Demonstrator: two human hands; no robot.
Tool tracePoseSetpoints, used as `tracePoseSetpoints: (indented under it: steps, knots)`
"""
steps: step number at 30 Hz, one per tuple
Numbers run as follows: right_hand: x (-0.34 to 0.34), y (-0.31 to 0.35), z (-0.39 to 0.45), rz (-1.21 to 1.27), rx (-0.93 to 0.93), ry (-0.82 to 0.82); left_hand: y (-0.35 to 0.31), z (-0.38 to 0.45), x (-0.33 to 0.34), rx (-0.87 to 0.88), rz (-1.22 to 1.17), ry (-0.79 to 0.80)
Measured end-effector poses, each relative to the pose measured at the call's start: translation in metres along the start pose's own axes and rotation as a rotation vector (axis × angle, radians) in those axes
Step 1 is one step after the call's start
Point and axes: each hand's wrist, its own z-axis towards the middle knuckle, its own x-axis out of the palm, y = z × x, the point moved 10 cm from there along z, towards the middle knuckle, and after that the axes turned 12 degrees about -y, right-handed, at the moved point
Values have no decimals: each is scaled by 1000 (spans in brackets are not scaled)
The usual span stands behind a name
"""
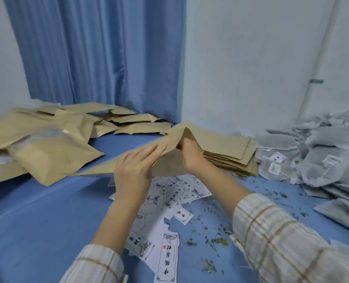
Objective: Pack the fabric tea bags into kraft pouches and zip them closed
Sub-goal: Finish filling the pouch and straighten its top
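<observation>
Two bare hands open an empty kraft pouch over a blue table, partway through a tea-packing job.

Nearest, printed paper cards (167, 258) and loose tea crumbs (214, 241) lie scattered on the blue table (37, 221). Just above them the left hand (134, 172) lies with straight fingers flat against the outside of a kraft pouch (128, 162), while the right hand (190, 154) reaches into its mouth – how its fingers sit inside cannot be told. The pouch looks empty. Behind the right hand lies a stack of flat, unused pouches (230, 154); to the right, a large heap of fabric tea bags (322, 158) waits unpacked. Farther left, a pile of pouches (53, 129) – some plump, seemingly filled – suggests much is done, much remains.
</observation>
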Motion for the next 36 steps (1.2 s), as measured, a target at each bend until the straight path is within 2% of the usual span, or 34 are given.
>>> tracePoseSetpoints:
  steps: [4,6,7,8,10,13,15,17,20,22,24,28,30,32,34,36]
  knots:
    - [-28,-11,6,-94,-253,-286,10,-27,23,-66,56,22]
    - [-56,-32,-2,18,-242,-460,17,-38,31,-102,70,50]
    - [-65,-45,-6,-6,-222,-527,21,-43,36,-128,74,83]
    - [-64,-59,-5,-98,-200,-518,23,-44,41,-154,72,119]
    - [-41,-89,-2,-278,-135,-323,32,-49,48,-226,71,191]
    - [-5,-120,-5,-450,-77,-39,42,-51,51,-273,66,211]
    - [9,-129,-6,-641,-70,40,46,-54,49,-283,69,202]
    - [12,-130,-4,-745,-93,26,47,-56,50,-294,76,214]
    - [-2,-130,1,-519,-77,-115,48,-61,57,-314,73,271]
    - [-15,-142,1,-242,64,-177,50,-64,60,-338,73,303]
    - [-26,-153,2,-68,182,-222,52,-66,61,-362,69,318]
    - [-35,-160,7,15,254,-247,55,-67,62,-390,69,337]
    - [-35,-158,8,-49,219,-238,56,-67,60,-403,66,337]
    - [-45,-151,9,-80,164,-300,57,-68,60,-408,65,336]
    - [-68,-148,9,73,182,-445,58,-69,60,-411,58,333]
    - [-84,-146,9,292,234,-509,58,-69,60,-415,48,323]
